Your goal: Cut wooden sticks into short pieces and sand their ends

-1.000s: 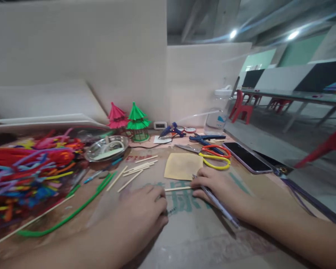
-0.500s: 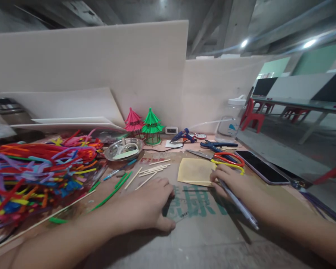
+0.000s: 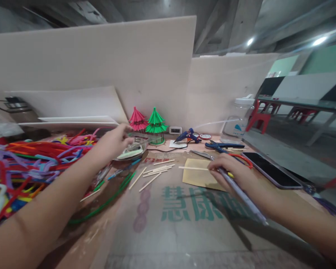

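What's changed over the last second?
The left hand moved forward and left, from over the cardboard to the dish. The right hand lifted its stick over the yellow paper, keeping hold of the pen. The loose sticks and glue gun stayed put.

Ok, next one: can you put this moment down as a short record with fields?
Left hand: by the shiny dish; contact unclear
Right hand: holding a pale stick and a lilac pen
Under the stick: yellow paper
Loose sticks: on the cardboard, left of the paper
Left side: colourful pipe cleaners
Back: pink model, green model, glue gun
Right side: phone
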Demonstrator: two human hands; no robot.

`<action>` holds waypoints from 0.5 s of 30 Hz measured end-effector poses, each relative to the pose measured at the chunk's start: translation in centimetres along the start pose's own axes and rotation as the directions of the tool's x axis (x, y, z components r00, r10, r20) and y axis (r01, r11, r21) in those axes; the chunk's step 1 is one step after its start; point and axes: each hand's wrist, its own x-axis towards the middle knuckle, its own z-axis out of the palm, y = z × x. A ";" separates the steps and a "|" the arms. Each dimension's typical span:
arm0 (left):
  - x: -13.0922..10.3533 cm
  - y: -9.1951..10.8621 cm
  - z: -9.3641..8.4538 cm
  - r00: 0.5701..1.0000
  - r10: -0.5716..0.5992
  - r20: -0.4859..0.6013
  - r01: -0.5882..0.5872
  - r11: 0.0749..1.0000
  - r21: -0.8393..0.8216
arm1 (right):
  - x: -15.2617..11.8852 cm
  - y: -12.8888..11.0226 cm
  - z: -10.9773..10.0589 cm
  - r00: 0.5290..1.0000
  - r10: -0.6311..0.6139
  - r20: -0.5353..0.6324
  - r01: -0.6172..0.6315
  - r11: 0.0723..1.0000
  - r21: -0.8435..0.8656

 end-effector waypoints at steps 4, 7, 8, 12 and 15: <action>1.3 -2.1 -0.8 0.994 0.009 -0.107 0.003 0.993 0.115 | 1.1 -1.3 0.5 0.990 -0.048 0.133 0.043 0.998 0.038; -0.7 0.6 0.3 0.981 0.170 -0.095 -0.160 0.982 0.101 | 2.1 -1.5 1.7 0.973 -0.106 0.203 0.095 0.993 0.063; -1.7 2.0 0.9 0.972 0.229 -0.060 -0.225 0.972 0.074 | 2.5 -1.6 2.3 0.966 -0.129 0.222 0.117 0.991 0.064; -5.6 6.6 3.8 0.831 0.547 0.100 -0.533 0.834 -0.142 | 4.1 -2.6 4.0 0.950 -0.221 0.221 0.225 0.974 0.010; -6.0 6.9 4.5 0.887 0.462 0.017 -0.459 0.884 -0.084 | 5.0 -3.0 4.0 0.945 -0.318 0.068 0.321 0.946 -0.039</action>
